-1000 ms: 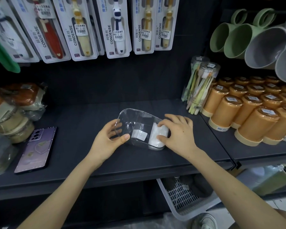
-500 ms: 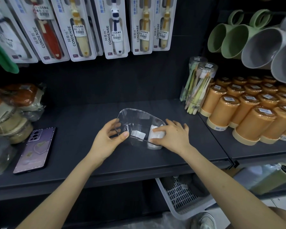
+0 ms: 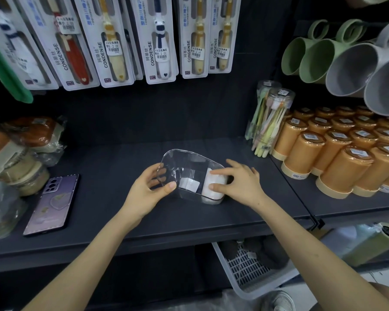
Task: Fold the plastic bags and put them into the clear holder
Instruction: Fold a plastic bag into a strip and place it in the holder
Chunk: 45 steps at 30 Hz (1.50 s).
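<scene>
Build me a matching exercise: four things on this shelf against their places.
1 clear plastic holder
2 white folded plastic bag
3 purple smartphone
4 orange cylindrical cups

a standing at the far right
b lying flat on the dark shelf, left side
c gripped by the left hand
d inside the holder's right end

Pairs: 1-c, 2-d, 3-b, 4-a

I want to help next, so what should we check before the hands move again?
1. Holder held steady: left hand grips the clear holder by its rim. Ok.
2. Bag inside: the white folded bag sits at the holder's right end. Ok.
3. Bag tucked flat: right hand presses on it. Cannot tell.
4. Room for more: the holder's left part looks free. Ok.
5. Next bag ready: none plainly seen on the shelf. Cannot tell.
</scene>
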### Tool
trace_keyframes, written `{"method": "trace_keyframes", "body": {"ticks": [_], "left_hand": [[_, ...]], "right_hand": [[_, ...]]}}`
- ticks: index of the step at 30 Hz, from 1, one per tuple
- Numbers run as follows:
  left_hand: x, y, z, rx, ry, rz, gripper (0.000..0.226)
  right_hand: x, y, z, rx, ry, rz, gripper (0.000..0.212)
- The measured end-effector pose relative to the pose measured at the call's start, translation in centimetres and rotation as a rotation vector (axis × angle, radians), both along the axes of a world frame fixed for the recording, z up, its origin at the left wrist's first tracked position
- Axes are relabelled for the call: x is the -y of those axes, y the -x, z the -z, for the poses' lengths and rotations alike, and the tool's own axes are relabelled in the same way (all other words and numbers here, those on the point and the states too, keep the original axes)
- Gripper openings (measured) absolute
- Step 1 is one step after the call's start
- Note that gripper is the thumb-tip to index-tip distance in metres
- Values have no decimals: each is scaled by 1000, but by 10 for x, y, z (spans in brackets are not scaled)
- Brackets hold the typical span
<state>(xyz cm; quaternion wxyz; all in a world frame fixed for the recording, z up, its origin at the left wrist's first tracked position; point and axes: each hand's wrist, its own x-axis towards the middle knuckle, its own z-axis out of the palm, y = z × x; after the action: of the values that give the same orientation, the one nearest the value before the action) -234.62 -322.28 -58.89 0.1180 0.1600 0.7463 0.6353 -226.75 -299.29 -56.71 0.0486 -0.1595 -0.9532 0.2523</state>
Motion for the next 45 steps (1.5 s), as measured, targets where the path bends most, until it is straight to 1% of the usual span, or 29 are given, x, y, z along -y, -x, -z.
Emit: {"method": "trace_keyframes", "body": {"ticks": [3,6,9,13,16,17,20,21,24,27,29,32,35,39,42,44,45], "left_hand": [[-1,0,1,1,-15,1,58],[-3,2,1,2,-12,-6,63],[-6,4,1,2,6,-6,65],[-16,9,-2,-11,50,3,70],[-25,11,-4,-11,71,5,70],[-28,12,-5,-10,75,2,70],[-36,16,-6,-4,84,-3,68],[-39,17,-6,0,85,-1,67],[-47,23,-8,13,90,9,65],[-60,31,-8,32,83,15,64],[-70,38,-10,43,73,21,64],[-86,50,-10,49,86,43,66],[-97,58,-10,66,91,61,70],[-87,53,-10,99,88,53,71],[-54,33,-3,2,184,24,60],[-23,14,4,-146,315,13,54],[-6,4,7,-239,406,13,52]], "right_hand": [[2,2,3,19,-91,-10,47],[3,6,7,48,-71,-11,48],[-1,9,5,37,-32,-11,47],[-9,14,-2,-14,48,-9,37],[-14,14,-2,-120,11,33,29],[-15,14,0,-120,-15,45,29],[-16,15,5,15,-119,31,38],[-18,15,6,23,-115,28,39],[-26,5,3,-88,-59,95,36],[-38,-18,1,-182,-95,153,33],[-41,-39,1,-218,-74,179,30],[-41,-69,10,-283,-14,192,18],[-30,-91,20,-317,88,125,9],[-1,-112,25,-323,188,40,6],[28,-127,40,-267,288,-54,12],[50,-136,58,-151,314,-147,17],[60,-140,71,-59,312,-205,17]]}}
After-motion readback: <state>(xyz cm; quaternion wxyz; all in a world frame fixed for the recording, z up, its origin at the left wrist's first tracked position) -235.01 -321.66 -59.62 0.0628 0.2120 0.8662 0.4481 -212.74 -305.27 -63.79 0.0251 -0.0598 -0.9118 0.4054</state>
